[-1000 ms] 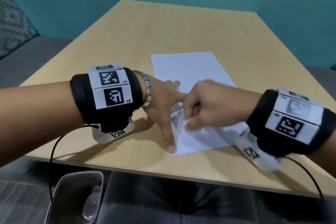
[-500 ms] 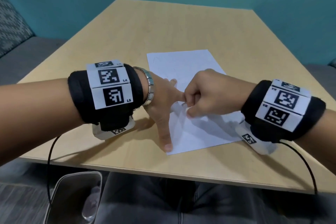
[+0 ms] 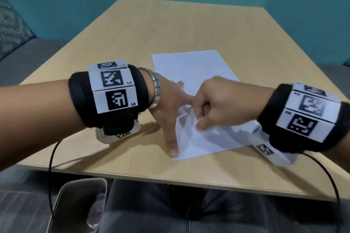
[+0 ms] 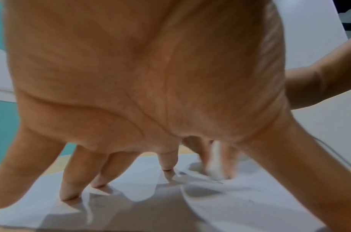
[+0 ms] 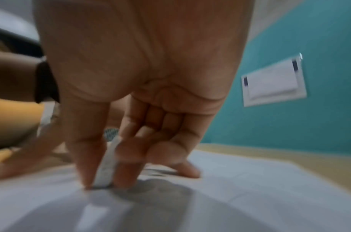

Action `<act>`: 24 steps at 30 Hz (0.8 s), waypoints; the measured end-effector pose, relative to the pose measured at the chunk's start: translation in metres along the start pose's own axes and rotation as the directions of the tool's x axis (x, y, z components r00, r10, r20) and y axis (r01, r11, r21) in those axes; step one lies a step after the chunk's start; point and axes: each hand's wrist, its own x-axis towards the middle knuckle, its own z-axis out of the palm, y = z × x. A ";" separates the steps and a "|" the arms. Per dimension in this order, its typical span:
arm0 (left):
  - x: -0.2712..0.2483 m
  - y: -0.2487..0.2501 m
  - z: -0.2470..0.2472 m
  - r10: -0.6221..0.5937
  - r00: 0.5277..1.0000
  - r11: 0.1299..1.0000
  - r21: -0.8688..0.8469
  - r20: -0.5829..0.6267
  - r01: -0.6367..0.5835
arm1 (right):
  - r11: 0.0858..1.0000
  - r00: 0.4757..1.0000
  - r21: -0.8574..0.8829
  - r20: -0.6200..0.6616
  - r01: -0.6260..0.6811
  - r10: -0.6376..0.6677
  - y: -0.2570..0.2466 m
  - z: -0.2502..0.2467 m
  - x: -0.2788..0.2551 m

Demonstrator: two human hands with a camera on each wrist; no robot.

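Note:
A white sheet of paper lies on the wooden table. My left hand is spread flat, and its fingertips press the sheet's left part down. My right hand is curled just right of it. Thumb and forefinger pinch a small white block, seemingly an eraser, whose lower end touches the paper. The sheet shows creases between the two hands. The right hand is motion-blurred.
The near table edge runs just below the hands. A clear bin stands on the floor under it at left. A grey sofa is at far left, teal walls are behind, and a white switch plate is on the wall.
My right hand has shifted slightly back and forth over the same spot of paper, still pinching the white block. The left hand stays pressed on the sheet.

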 end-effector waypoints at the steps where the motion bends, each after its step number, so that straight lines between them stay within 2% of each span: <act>1: 0.001 0.000 0.000 -0.005 1.000 1.000 0.009 -0.003 0.005 | 1.000 0.998 -0.018 -0.059 -0.009 0.008 0.004 -0.002 0.003; 3: 0.000 0.000 0.000 -0.005 1.000 1.000 0.009 -0.006 0.006 | 1.000 0.998 -0.008 -0.057 0.010 -0.010 0.001 -0.001 0.001; 6: -0.002 0.000 -0.001 0.005 1.000 1.000 -0.005 -0.001 -0.005 | 0.997 0.989 0.026 0.122 0.075 -0.078 -0.014 0.008 -0.011; 7: -0.002 0.000 0.000 0.007 1.000 1.000 -0.003 0.002 -0.007 | 0.998 0.991 0.021 0.118 0.057 -0.059 -0.012 0.006 -0.009; 10: -0.001 0.000 0.000 -0.002 1.000 1.000 0.022 -0.011 0.002 | 0.999 0.999 -0.025 -0.032 -0.020 0.019 0.003 -0.005 0.002; 11: -0.002 0.000 0.000 -0.008 1.000 1.000 0.027 -0.012 0.008 | 1.000 0.999 -0.018 -0.040 -0.023 0.023 0.004 -0.005 0.003; 15: -0.002 0.002 -0.002 -0.004 1.000 1.000 0.018 -0.002 0.004 | 0.998 0.990 0.054 0.138 0.031 -0.038 -0.008 0.006 -0.009; 19: -0.002 0.002 -0.001 -0.017 1.000 0.999 0.036 -0.016 0.017 | 0.999 0.999 0.017 -0.026 -0.038 0.038 0.006 0.000 -0.002; 20: -0.002 0.002 -0.001 -0.015 1.000 0.999 0.046 -0.024 0.016 | 0.999 1.000 0.034 -0.005 -0.026 0.026 0.004 0.002 -0.003; 22: -0.002 0.002 -0.001 -0.010 0.999 0.999 0.052 -0.030 0.011 | 0.999 0.993 0.050 0.116 0.020 -0.026 -0.002 0.007 -0.008; 24: -0.001 0.002 -0.001 -0.009 1.000 0.999 0.050 -0.018 0.010 | 0.999 0.991 0.044 0.131 0.005 -0.011 0.000 0.004 -0.007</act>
